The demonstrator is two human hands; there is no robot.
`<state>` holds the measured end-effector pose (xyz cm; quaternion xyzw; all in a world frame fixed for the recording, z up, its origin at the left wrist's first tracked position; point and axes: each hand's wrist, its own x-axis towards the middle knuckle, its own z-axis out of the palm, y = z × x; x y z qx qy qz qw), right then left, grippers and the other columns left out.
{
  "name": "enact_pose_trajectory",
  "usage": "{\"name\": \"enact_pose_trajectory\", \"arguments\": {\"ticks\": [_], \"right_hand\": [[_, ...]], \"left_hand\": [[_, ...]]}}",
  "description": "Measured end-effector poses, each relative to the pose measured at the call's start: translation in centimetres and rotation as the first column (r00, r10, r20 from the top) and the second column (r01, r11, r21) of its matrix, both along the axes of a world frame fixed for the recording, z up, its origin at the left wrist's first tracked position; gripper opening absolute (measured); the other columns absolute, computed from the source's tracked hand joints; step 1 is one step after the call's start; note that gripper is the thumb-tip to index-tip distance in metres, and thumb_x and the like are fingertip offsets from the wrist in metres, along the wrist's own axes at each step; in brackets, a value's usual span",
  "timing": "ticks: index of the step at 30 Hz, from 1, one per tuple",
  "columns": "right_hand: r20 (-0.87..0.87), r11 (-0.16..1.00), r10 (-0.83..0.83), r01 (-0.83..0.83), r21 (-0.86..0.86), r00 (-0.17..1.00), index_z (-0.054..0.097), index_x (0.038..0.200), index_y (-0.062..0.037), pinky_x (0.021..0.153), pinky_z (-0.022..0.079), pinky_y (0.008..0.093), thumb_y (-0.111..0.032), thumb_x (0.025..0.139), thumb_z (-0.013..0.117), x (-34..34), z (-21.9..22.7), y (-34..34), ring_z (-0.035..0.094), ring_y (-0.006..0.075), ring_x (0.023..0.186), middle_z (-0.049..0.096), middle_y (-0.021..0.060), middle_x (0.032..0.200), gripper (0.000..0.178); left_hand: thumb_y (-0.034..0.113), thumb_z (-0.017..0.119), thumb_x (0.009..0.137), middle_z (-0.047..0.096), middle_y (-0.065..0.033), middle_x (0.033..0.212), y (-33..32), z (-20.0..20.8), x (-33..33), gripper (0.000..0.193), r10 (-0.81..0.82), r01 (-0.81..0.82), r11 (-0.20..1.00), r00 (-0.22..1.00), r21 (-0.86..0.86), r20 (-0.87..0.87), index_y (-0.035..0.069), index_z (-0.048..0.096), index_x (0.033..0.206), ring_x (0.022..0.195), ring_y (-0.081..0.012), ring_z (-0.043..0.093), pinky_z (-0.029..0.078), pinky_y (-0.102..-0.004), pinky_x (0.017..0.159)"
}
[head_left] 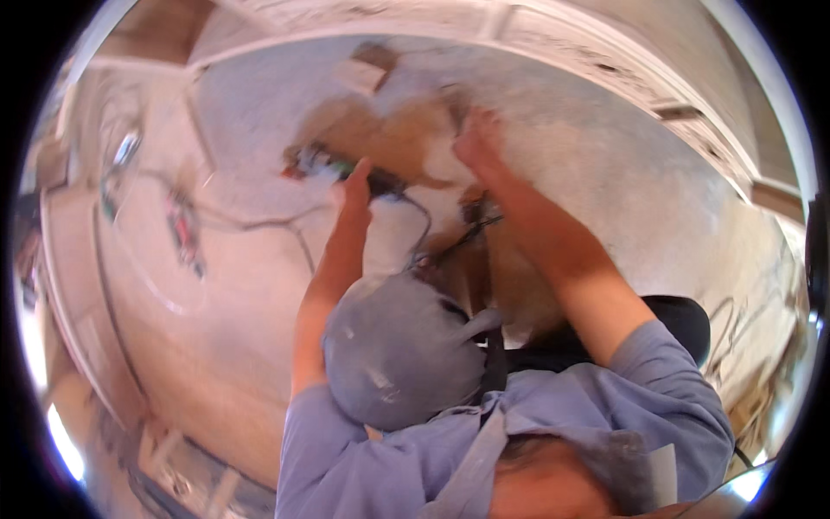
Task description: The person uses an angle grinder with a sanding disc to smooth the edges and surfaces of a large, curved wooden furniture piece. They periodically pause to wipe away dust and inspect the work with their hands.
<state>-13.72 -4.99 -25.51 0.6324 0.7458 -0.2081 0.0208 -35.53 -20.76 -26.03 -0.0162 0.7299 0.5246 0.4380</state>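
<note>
Fingers of the left hand (356, 183) are being wrapped round a power tool (322, 164) — steadied, seemingly — while the right hand (474, 143) is being pressed, fingers together, against a brown patch (380, 134).

Head-worn fisheye, looking down

It faces steeply down, close above the forearms rising from the lower edge; edges bend near the rim.

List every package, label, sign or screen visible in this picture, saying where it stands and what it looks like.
None can be made out: the blurred view shows only the left hand on a power tool and the right hand on the dusty floor.
</note>
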Motion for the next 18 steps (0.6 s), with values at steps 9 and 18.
{"name": "enact_pose_trajectory", "arguments": {"ticks": [9,18], "right_hand": [[-0.584,0.932,-0.225,0.348,0.105,0.78,0.064,0.082,-0.0066,0.074,0.049,0.0476,-0.021,0.084,0.062,10.9,1.6,0.7,0.064,0.0328,0.086,0.065,0.0167,0.088,0.015],[-0.708,0.501,-0.564,0.858,0.116,0.425,0.072,0.111,-0.0142,0.07,0.051,0.0451,-0.018,0.089,0.058,30.4,10.8,3.5,0.066,0.0412,0.077,0.065,0.0245,0.081,0.026]], "left_hand": [[0.034,0.083,0.072,0.075,-0.0142,0.097,3.3,3.2,2.3,0.047,-0.302,0.137,0.917,0.853,-0.375,-0.425,-0.007,0.074,0.093,0.08,-0.0265,0.069,0.056,-0.0412,0.072],[0.032,0.077,0.075,0.071,-0.0147,0.096,2.6,1.1,1.6,0.045,-0.28,0.098,0.915,0.852,-0.391,-0.442,-0.007,0.07,0.097,0.081,-0.0273,0.068,0.056,-0.0431,0.072]]}}
